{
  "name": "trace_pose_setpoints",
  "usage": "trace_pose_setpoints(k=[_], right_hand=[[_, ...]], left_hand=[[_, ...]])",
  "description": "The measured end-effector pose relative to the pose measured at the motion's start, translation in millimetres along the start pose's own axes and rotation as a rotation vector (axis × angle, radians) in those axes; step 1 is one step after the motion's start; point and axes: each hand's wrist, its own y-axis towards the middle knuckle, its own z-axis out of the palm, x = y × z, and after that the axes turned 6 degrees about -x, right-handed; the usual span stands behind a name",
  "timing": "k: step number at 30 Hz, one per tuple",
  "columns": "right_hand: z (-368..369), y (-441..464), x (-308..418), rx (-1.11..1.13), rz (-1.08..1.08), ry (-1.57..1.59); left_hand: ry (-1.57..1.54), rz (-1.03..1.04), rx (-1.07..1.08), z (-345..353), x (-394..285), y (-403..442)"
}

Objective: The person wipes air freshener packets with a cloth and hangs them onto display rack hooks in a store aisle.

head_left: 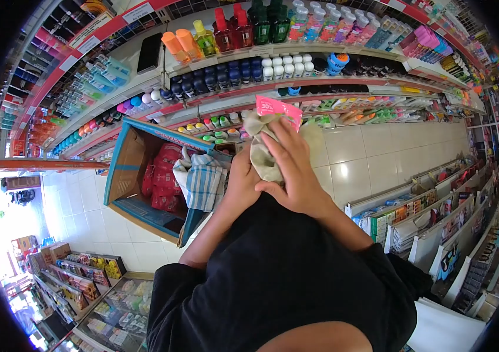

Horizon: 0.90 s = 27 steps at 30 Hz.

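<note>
Two hands at one beige cloth [267, 163], centre of view, above the person's black shirt [279, 270]. Right hand [297, 170]: fingers extended and slightly parted, laid over the cloth, thumb reaching across its lower edge. Left hand [241, 179]: against the near left side of the cloth; fingertips hidden, so pinching or spread cannot be told. Pink packet [279, 108], marked "30%", projects beyond the far edge of the cloth; its lower part is covered and its support cannot be told.

Open cardboard box [131, 158], blue-edged, is left of the left hand. Contents: red packs [164, 170], with a blue-and-white checked cloth [199, 179] to their right, near the left forearm. Beyond the box, shelf [226, 57] carries red-capped bottles [223, 35]; dark phone [149, 53] lies left of the orange-capped bottles [186, 44]. Pale tiled floor [355, 152] shows to the right
</note>
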Motion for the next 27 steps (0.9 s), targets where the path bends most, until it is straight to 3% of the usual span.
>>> trace_pose_setpoints(k=[4, 10, 13, 15, 16, 18, 20, 22, 23, 24, 25, 26, 27], right_hand=[[-6, -9, -13, 0.141, -0.197, -0.15], [-21, -28, -40, 0.138, -0.264, -0.029], [-21, -41, -67, 0.07, -0.201, 0.025], [-23, -47, -72, -0.002, 0.245, 0.165], [-21, -47, -70, -0.007, 0.246, 0.164], [-19, -43, -56, -0.366, 0.297, 0.346], [-19, -37, -38, -0.385, 0.347, 0.424], [-22, -18, -20, -0.143, -0.138, 0.121], [-18, -12, -13, -0.149, -0.135, 0.118], [-13, -7, -6, -0.005, -0.19, 0.014], [-11, -5, -3, 0.141, -0.241, -0.09], [-10, -10, -8, 0.139, -0.234, -0.094], [-8, -16, -16, 0.139, -0.271, -0.066]], left_hand=[[-0.079, -0.179, 0.064, -11, -9, -4], [-0.777, -0.323, -0.092, 0, -3, -12], [-0.935, -0.293, -0.129, -10, -9, -2], [-1.086, -0.26, -0.163, -16, -11, 1], [-1.084, -0.261, -0.158, -15, -10, 2], [-0.835, -0.208, -0.24, -11, -5, 3], [-0.763, -0.241, -0.23, -10, 0, 2], [-0.266, -0.208, -0.107, -8, 0, 3], [-0.253, -0.162, -0.012, -10, -4, 0], [-0.253, -0.163, -0.004, -8, -1, -5], [-0.154, -0.037, -0.058, -7, 5, -11], [-0.057, 0.087, -0.113, -5, 9, -18], [-0.041, 0.037, 0.01, -14, 7, -19]])
